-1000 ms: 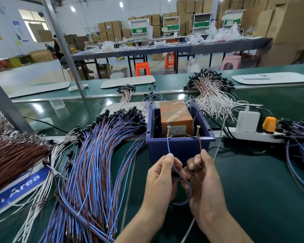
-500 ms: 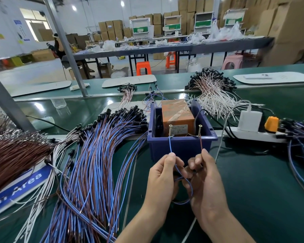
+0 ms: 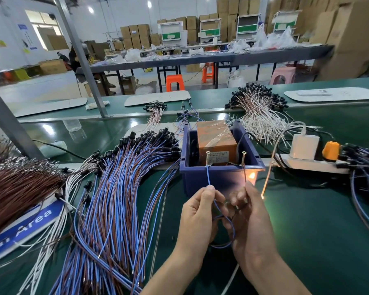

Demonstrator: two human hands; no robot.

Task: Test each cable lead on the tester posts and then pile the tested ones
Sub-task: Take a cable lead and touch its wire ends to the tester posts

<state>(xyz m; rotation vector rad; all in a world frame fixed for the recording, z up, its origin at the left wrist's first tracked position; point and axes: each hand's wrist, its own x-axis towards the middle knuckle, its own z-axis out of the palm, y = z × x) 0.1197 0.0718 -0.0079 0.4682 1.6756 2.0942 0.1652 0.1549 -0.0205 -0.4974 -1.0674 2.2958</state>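
Observation:
An orange tester box [image 3: 216,139] sits inside a blue plastic bin [image 3: 219,179] with two screw posts at its front rim, the left post [image 3: 207,159] and the right post [image 3: 243,158]. My left hand [image 3: 198,211] pinches the blue lead [image 3: 208,175], whose tip touches the left post. My right hand [image 3: 252,216] pinches the brown lead [image 3: 245,173], which runs up to the right post. The cable loops down between my hands. An orange glow [image 3: 251,175] lights the bin's front by the right post.
A large pile of blue and brown cables [image 3: 115,199] fans out on the left of the green table. Brown wires [image 3: 15,188] lie far left, white ones [image 3: 260,116] behind the bin. A power strip [image 3: 311,162] with a charger and more cables [image 3: 366,173] lies on the right.
Both hands have stayed at the posts with the leads held. An orange glow has appeared on the bin's front near the right post.

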